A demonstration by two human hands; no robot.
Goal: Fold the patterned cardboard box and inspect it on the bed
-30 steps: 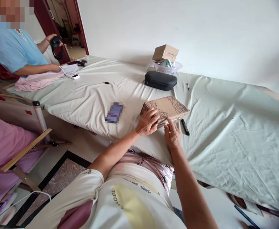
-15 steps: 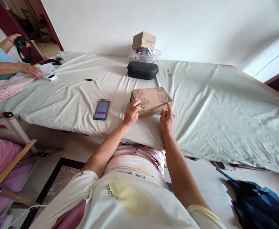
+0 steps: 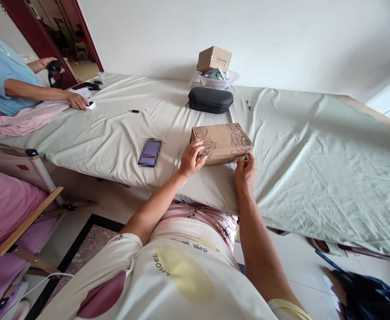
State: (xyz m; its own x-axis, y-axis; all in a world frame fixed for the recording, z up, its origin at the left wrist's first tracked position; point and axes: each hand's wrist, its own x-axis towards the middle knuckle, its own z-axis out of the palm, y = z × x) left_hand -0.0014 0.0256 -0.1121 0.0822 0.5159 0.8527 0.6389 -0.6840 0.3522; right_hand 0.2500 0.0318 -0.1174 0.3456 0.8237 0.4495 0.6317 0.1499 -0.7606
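Note:
A brown cardboard box (image 3: pixel 224 138) with dark scribbled swirls on its top lies flat on the cloth-covered table in front of me. My left hand (image 3: pixel 192 158) grips its front left corner, fingers over the edge and thumb at the front side. At the front right corner, my right hand (image 3: pixel 245 173) has its fingertips pinched together, close against the lower edge. A small dark bit shows at those fingertips; what it is I cannot make out. Left of the box lies a phone (image 3: pixel 150 153) with its screen blurred out.
Behind the box sits a black hard case (image 3: pixel 210 100); farther back, a plastic basin (image 3: pixel 216 81) holds assorted things under a small carton (image 3: pixel 214 59). A pen-like item (image 3: pixel 248 105) and a short black piece (image 3: pixel 135 111) lie on the cloth (image 3: pixel 315 169). At left, another person's hand (image 3: pixel 77 100) touches a white device.
My right hand has slid from the box's top edge down to its lower front right corner. My left hand stays on the left corner. The view has turned slightly left.

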